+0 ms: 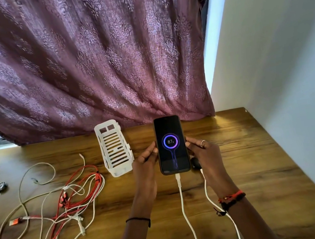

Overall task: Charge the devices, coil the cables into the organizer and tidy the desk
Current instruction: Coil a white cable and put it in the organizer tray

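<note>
Lit phone (171,145) — in grip of left hand (146,162), right hand (201,150)

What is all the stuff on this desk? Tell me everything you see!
phone: one, black, screen lit showing 87, mid-desk
charging cable: one, white, plugged into the phone's bottom
second cable: one, white, runs under the right wrist
organizer: one, white, slotted, left of the phone
cable tangle: several, red and white, left on the desk
round thing: one, dark and silvery, far left
dark thing: one, black, half hidden by the right hand
desk: one, brown wood
curtain: one, purple, behind the desk
left hand: holds the phone's left edge
right hand: holds the phone's right edge, wears a ring
</note>
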